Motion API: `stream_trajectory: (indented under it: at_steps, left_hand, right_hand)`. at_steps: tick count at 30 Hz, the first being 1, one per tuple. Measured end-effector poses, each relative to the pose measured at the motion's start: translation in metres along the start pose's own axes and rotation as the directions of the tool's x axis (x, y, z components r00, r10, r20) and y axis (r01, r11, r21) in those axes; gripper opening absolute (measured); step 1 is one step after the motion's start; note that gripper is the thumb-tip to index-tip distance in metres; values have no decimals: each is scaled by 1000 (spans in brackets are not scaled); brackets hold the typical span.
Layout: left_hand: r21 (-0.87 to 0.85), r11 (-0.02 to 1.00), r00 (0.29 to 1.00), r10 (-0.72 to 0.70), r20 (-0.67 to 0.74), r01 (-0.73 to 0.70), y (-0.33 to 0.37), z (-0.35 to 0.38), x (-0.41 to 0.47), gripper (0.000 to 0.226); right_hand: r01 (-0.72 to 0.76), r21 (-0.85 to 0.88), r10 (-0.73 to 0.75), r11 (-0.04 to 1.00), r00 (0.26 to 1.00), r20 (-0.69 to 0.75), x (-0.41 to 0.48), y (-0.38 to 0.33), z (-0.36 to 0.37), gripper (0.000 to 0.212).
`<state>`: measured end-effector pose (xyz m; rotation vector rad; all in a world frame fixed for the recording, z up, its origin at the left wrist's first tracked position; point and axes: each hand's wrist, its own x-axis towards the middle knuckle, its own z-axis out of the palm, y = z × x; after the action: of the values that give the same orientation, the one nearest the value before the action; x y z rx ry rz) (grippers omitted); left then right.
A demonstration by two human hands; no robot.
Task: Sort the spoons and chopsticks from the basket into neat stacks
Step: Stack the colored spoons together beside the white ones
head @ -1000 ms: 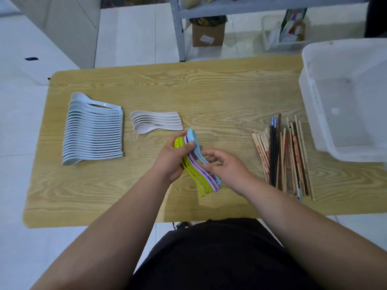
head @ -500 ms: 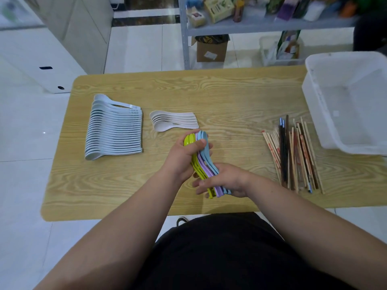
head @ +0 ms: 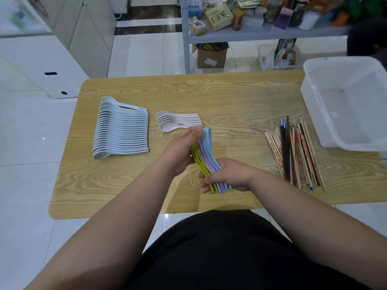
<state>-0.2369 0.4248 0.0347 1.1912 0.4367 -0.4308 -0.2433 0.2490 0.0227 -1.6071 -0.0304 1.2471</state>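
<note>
L hand (head: 180,152) & R hand (head: 233,174) both grip coloured spoons (head: 206,156).

Table (head: 230,95) lies open along the far edge and mid-right. Spoon stacks (head: 121,130) block the left, chopsticks (head: 295,151) and basket (head: 316,114) the right.

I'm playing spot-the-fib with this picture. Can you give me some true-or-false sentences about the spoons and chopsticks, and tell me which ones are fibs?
1. The left hand and the right hand both hold the coloured spoons. True.
2. The chopsticks lie inside the basket. False: they lie on the table beside it.
3. The long row of pale spoons lies left of the small white stack. True.
4. The coloured spoons are red and orange. False: they are green, purple and blue.
</note>
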Motion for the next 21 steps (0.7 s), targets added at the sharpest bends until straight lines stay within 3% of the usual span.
stream_trajectory:
  at_steps: [1, 2, 3, 4, 6, 9, 11, 13, 18, 21]
  left_hand:
    - [78, 996, 999, -38, -19, 39, 6, -4, 0, 44]
    - [139, 987, 996, -77, -34, 81, 11, -7, -1, 45]
    - [203, 973, 994, -105, -39, 110, 15, -9, 0, 43]
    - [284, 951, 992, -119, -37, 125, 18, -11, 0, 38]
    - [519, 847, 992, -118, -35, 119, 18, -10, 4, 35]
    - [867, 493, 994, -109, -24, 75, 15, -4, 11, 54]
    - [960, 280, 991, -130, 36, 2, 9, 2, 18, 59]
    - [980, 190, 990, -114, 77, -54, -1, 8, 28, 52]
    - [975, 197, 995, 4, 99, -98, -32, 16, 66, 48]
    - [961, 236, 983, 146, 108, -141, -49, 21, 90, 50]
  right_hand:
    - [-10, -222, -13, 975, 995, -103, 0, -3, -4, 17]
    - [-52, -480, -45, 876, 981, -189, 0, -5, -9, 9]
    - [-105, -698, -98, 709, 965, -244, 0, -7, -15, 1]
    - [-158, -836, -156, 526, 948, -277, 1, -8, -19, 6]
    - [-211, -932, -248, 293, 925, -287, 4, -8, -26, 12]
    - [-249, -960, -321, 127, 906, -277, 10, -7, -30, 23]
    - [-265, -961, -313, 86, 908, -278, 14, -4, -36, 24]
    - [-275, -959, -302, 74, 910, -284, 17, 1, -46, 26]
    - [-199, -975, -285, 100, 933, -219, 31, 14, -87, 26]
    - [-131, -980, -290, 152, 942, -171, 47, 21, -120, 45]
